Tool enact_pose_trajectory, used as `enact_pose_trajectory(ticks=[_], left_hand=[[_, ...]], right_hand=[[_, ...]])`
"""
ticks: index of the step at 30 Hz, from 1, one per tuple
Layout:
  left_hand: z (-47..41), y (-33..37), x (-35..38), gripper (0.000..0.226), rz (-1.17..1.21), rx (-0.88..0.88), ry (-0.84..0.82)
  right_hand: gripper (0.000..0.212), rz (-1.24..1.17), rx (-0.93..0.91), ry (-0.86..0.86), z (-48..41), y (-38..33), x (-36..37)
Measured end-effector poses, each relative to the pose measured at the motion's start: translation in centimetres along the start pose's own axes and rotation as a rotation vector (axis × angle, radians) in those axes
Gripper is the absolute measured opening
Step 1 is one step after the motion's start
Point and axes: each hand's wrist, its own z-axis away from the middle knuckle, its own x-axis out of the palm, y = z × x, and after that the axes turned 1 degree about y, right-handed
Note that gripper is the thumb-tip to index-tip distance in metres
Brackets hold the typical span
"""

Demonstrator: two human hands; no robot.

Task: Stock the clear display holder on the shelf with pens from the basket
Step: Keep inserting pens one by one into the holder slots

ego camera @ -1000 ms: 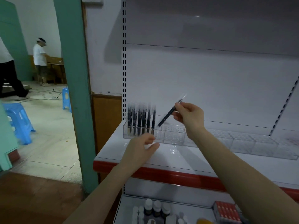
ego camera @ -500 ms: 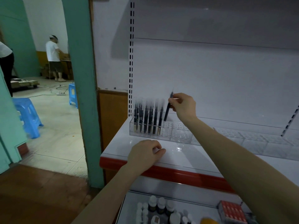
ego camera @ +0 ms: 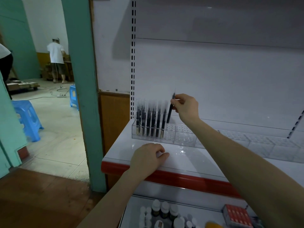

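Pinching a slim dark pen point(ego camera: 169, 112), right hand point(ego camera: 185, 106) over clear plastic holder point(ego camera: 181, 137).

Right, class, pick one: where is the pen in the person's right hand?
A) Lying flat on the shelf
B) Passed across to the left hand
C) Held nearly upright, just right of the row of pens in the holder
C: the right hand pinches the pen near its top, tip down at the holder, beside the standing pens; the left hand rests on the shelf holding nothing.
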Motion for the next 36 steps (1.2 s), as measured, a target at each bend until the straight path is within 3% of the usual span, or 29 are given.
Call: enact_pose_trajectory(ticks=[19,27,36], left_hand=[[0.0,-0.1,0.2,0.032,-0.015,-0.008,-0.007],[0.0,0.0,0.1,0.031,0.005,-0.010,-0.015],[0.0,0.1,0.0,0.031,0.001,-0.004,-0.004]], right_hand=[[0.022,0.048,-0.006,0.004,-0.3,0.6,0.3],[0.024,0.144,0.089,-0.103,0.4,2.0,0.9],[0.021,0.302,0.045,-0.165,0.4,2.2,1.4]])
